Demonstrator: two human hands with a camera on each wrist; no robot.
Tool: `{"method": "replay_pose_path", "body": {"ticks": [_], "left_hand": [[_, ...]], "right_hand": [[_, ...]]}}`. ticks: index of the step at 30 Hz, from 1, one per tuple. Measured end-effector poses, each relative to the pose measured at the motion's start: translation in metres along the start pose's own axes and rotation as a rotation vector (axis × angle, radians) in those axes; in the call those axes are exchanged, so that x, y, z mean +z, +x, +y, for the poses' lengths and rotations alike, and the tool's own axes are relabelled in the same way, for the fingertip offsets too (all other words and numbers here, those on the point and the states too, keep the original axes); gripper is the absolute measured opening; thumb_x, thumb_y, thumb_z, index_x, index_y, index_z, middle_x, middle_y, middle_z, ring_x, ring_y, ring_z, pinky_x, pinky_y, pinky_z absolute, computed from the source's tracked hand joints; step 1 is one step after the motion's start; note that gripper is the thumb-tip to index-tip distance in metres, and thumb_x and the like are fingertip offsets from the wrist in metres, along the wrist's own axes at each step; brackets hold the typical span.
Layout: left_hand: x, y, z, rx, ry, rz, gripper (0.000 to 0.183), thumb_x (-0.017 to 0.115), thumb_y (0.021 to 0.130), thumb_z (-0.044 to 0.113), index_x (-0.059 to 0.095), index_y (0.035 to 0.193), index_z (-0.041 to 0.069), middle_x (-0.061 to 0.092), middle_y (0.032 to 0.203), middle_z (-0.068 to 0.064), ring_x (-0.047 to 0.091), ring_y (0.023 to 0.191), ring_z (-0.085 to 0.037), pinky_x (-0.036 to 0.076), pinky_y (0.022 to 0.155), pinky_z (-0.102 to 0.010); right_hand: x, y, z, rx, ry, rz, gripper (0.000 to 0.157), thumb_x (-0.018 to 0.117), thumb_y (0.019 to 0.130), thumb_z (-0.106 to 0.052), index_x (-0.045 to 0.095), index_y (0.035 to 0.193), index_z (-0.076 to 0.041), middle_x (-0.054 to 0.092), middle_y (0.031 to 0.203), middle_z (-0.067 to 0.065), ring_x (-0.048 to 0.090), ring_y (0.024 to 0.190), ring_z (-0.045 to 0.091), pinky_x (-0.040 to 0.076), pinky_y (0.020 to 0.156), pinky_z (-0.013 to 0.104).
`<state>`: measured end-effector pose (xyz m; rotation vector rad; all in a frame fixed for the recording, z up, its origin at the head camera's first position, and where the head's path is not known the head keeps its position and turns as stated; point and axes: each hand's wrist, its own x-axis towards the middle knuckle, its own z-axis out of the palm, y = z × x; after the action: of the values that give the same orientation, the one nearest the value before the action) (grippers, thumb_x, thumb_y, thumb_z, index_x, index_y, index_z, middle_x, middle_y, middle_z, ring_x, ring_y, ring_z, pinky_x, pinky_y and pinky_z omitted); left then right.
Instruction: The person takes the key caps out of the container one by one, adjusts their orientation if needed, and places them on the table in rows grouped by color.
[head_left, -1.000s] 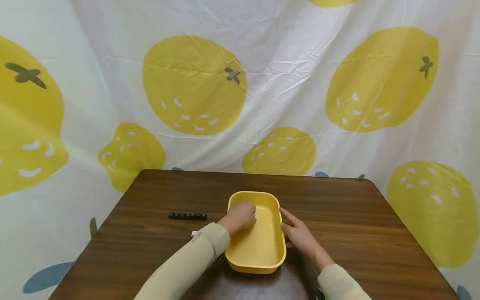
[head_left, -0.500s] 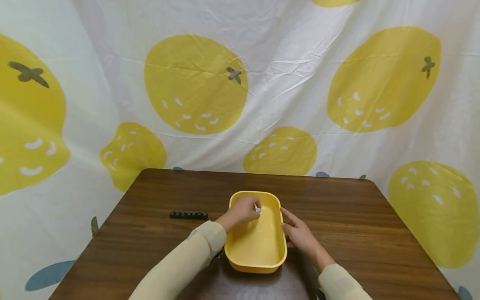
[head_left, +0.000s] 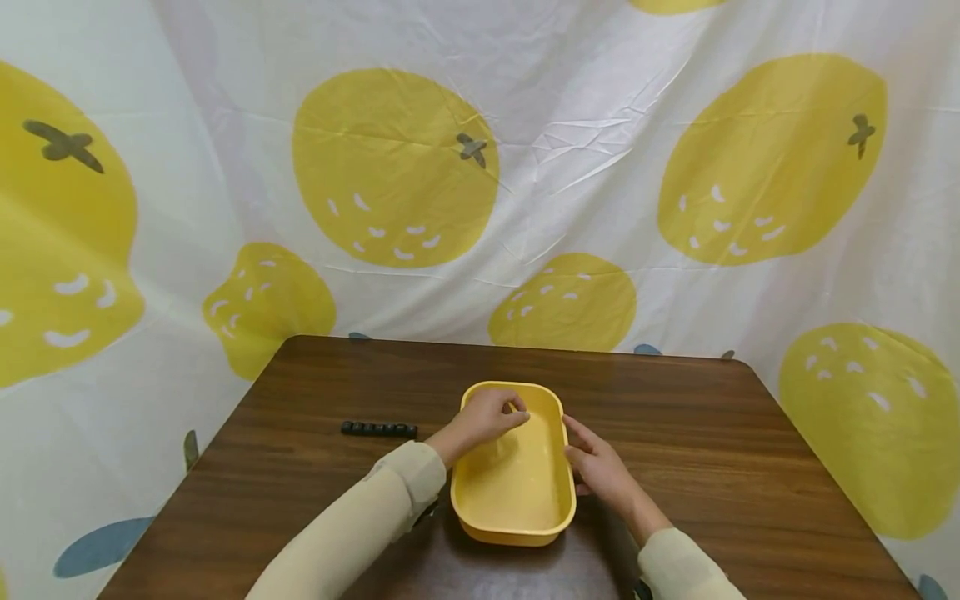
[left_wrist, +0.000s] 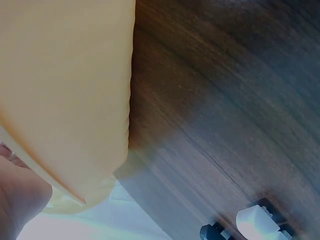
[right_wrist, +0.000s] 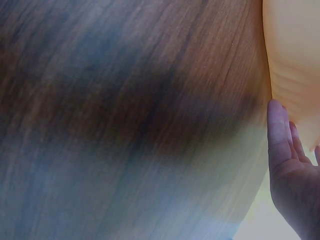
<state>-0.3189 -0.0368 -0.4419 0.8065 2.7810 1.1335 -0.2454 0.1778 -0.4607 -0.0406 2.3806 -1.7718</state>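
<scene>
A yellow rectangular tray [head_left: 517, 500] sits on the brown table between both hands. My left hand [head_left: 483, 421] reaches over its left side, thumb and index fingertips close together over the inside. A small white piece seen there in earlier frames is hidden by the fingers now. Part of this hand [left_wrist: 20, 197] shows beyond the tray rim in the left wrist view. My right hand [head_left: 603, 471] rests against the tray's outer right wall. In the right wrist view its fingers [right_wrist: 277, 127] lie nearly straight along the wall.
A row of black blocks [head_left: 378, 429] lies left of the tray. Small white pieces with black parts [left_wrist: 255, 222] show on the table in the left wrist view. A hanging cloth [head_left: 570, 183] with a lemon print stands behind the table [head_left: 712, 433].
My left hand has risen inside the tray and shifted slightly right and away. The white piece between its fingers has gone out of sight. The right hand and tray stay put.
</scene>
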Motion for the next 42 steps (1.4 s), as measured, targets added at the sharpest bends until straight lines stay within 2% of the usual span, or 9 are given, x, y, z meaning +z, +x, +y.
{"method": "replay_pose_path", "body": {"ticks": [4,8,15,20,24,27,30,35,42], "left_hand": [[-0.003,-0.003,0.001,0.007,-0.021,0.011,0.01,0.066,0.096,0.018,0.072,0.091,0.012,0.065,0.077,0.003,0.054,0.062,-0.008,0.046,0.057,-0.023],[-0.006,-0.004,0.001,-0.001,-0.013,0.019,0.006,0.07,0.093,0.018,0.073,0.09,0.014,0.066,0.078,0.004,0.056,0.066,-0.008,0.047,0.06,-0.024],[-0.015,-0.006,-0.004,0.028,-0.019,0.001,0.026,0.074,0.09,0.015,0.073,0.111,0.0,0.07,0.09,-0.003,0.062,0.081,-0.013,0.05,0.071,-0.026],[-0.02,-0.01,-0.01,0.027,-0.086,-0.011,0.023,0.073,0.09,0.013,0.073,0.11,-0.001,0.07,0.088,-0.004,0.066,0.077,-0.021,0.052,0.064,-0.024],[-0.026,-0.013,-0.014,0.022,-0.12,0.029,0.016,0.075,0.089,0.011,0.074,0.102,0.003,0.065,0.083,-0.002,0.065,0.072,-0.024,0.051,0.06,-0.024],[-0.031,-0.017,-0.017,0.023,-0.082,0.075,0.014,0.077,0.087,0.012,0.075,0.1,0.006,0.063,0.083,0.001,0.059,0.073,-0.016,0.048,0.063,-0.024],[-0.035,-0.021,-0.021,-0.001,-0.068,0.096,0.013,0.077,0.087,0.013,0.075,0.099,0.007,0.063,0.083,0.002,0.055,0.073,-0.011,0.047,0.063,-0.025],[-0.044,-0.029,-0.029,-0.026,-0.083,0.115,0.014,0.075,0.089,0.014,0.075,0.102,0.008,0.064,0.086,0.002,0.056,0.075,-0.013,0.049,0.063,-0.027],[-0.06,-0.05,-0.047,-0.1,-0.165,0.147,0.017,0.075,0.089,0.017,0.074,0.103,0.009,0.066,0.086,0.002,0.059,0.076,-0.015,0.051,0.065,-0.03]], "right_hand": [[0.0,0.0,0.0,-0.002,-0.002,-0.002,0.055,0.047,0.102,-0.007,0.033,0.155,-0.01,0.059,0.114,0.024,0.067,0.082,0.027,0.057,0.061,0.043],[-0.001,-0.001,0.0,-0.004,-0.005,-0.002,0.056,0.047,0.102,-0.007,0.033,0.155,-0.01,0.059,0.114,0.024,0.066,0.083,0.027,0.058,0.061,0.043],[-0.002,0.0,-0.001,-0.008,-0.007,0.001,0.056,0.048,0.101,-0.007,0.033,0.155,-0.01,0.059,0.117,0.024,0.066,0.084,0.027,0.057,0.06,0.043],[-0.002,0.0,-0.001,-0.009,-0.003,-0.003,0.056,0.047,0.101,-0.006,0.033,0.155,-0.009,0.059,0.118,0.024,0.067,0.085,0.027,0.057,0.061,0.043],[-0.002,0.0,-0.002,-0.008,-0.013,-0.001,0.056,0.047,0.101,-0.006,0.033,0.155,-0.009,0.059,0.116,0.023,0.067,0.084,0.027,0.057,0.061,0.042],[-0.002,0.0,-0.001,-0.006,-0.019,0.0,0.056,0.046,0.102,-0.006,0.033,0.155,-0.009,0.059,0.113,0.022,0.067,0.083,0.026,0.057,0.061,0.041],[-0.002,0.0,-0.001,-0.002,-0.02,0.0,0.056,0.047,0.102,-0.006,0.033,0.155,-0.01,0.059,0.112,0.022,0.067,0.082,0.025,0.057,0.061,0.041],[-0.001,-0.001,-0.002,0.001,-0.016,0.001,0.055,0.048,0.102,-0.008,0.033,0.155,-0.01,0.06,0.113,0.022,0.067,0.084,0.027,0.057,0.061,0.043],[-0.001,-0.002,-0.002,0.002,-0.025,0.004,0.055,0.049,0.102,-0.008,0.034,0.155,-0.01,0.06,0.113,0.021,0.067,0.084,0.027,0.057,0.061,0.043]]}}
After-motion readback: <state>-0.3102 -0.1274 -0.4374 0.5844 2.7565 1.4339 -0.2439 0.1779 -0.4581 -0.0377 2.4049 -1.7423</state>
